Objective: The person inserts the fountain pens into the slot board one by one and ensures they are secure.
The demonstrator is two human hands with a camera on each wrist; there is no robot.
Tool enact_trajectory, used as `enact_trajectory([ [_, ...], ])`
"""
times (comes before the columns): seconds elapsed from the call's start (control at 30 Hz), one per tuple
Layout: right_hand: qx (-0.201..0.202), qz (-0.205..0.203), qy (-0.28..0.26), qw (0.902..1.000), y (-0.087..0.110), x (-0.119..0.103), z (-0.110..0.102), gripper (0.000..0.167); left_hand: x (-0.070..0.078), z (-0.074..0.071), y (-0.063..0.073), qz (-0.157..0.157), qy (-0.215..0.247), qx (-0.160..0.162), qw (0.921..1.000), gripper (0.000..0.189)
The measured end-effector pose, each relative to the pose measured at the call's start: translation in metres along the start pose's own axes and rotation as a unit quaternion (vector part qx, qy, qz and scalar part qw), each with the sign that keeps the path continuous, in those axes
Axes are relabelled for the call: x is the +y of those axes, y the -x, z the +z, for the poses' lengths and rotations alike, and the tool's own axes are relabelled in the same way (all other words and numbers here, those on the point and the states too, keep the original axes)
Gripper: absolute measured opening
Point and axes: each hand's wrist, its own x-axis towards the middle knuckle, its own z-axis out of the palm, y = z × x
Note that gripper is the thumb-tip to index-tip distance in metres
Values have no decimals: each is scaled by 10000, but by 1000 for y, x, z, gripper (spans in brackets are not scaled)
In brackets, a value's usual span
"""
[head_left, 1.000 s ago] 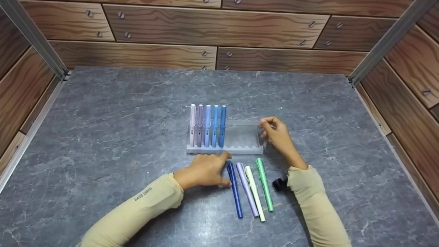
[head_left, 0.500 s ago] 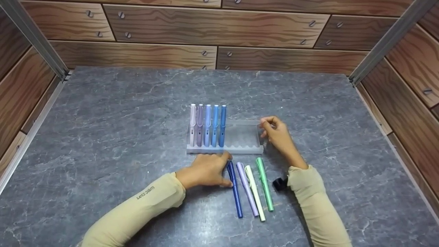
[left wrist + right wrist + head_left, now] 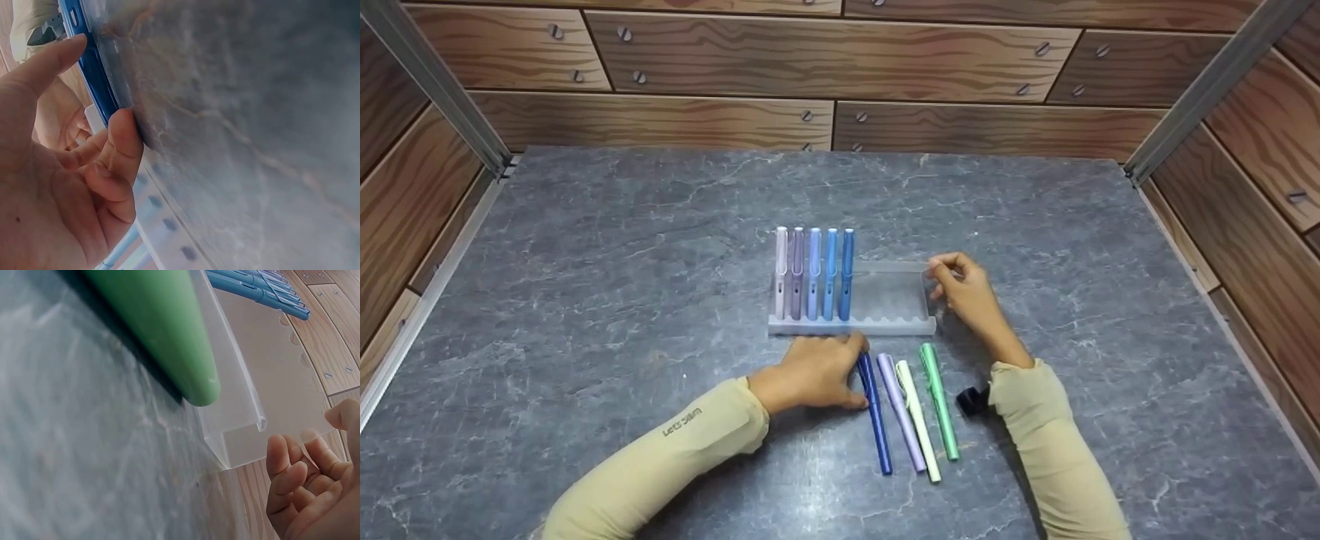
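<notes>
My left hand [image 3: 821, 371] is at a dark blue pen [image 3: 877, 427] lying on the table. In the left wrist view its thumb lies along the blue pen [image 3: 95, 73] and a curled fingertip meets the cap end. My right hand [image 3: 966, 292] pinches the upper right corner of a clear pen stand [image 3: 892, 328], also seen in the right wrist view as a clear panel [image 3: 264, 382]. Several pens [image 3: 814, 277], from pale lilac to blue, stand side by side in the stand's left part. Its right slots hold no pens.
To the right of the blue pen lie a lilac pen [image 3: 901, 416], a pale cream-green pen [image 3: 919, 424] and a green pen [image 3: 940, 405]. A black object [image 3: 971, 402] shows by the right cuff. Wood-patterned walls [image 3: 720, 60] surround the grey marbled table [image 3: 607, 247].
My left hand has shifted slightly right, bringing its thumb against the blue pen. My right hand and the stand have stayed in place.
</notes>
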Motion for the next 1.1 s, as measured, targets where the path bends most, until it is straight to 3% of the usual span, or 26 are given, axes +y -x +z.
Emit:
enact_trajectory([
  [0.43, 27, 36, 3, 10000, 0, 0, 0, 27, 2, 1, -2, 70, 30, -37, 10000, 61],
  [0.77, -54, 115, -77, 9999, -1, -3, 0, 24, 3, 1, -1, 80, 200, 126, 9997, 61],
  [0.93, -43, 217, -117, 9997, -2, -4, 0, 22, 3, -1, -1, 104, 463, 312, 9984, 65],
  [1.1, -48, 180, -141, 9997, -1, -4, -1, 23, 2, -3, -1, 29, 1085, 321, 9936, 68],
])
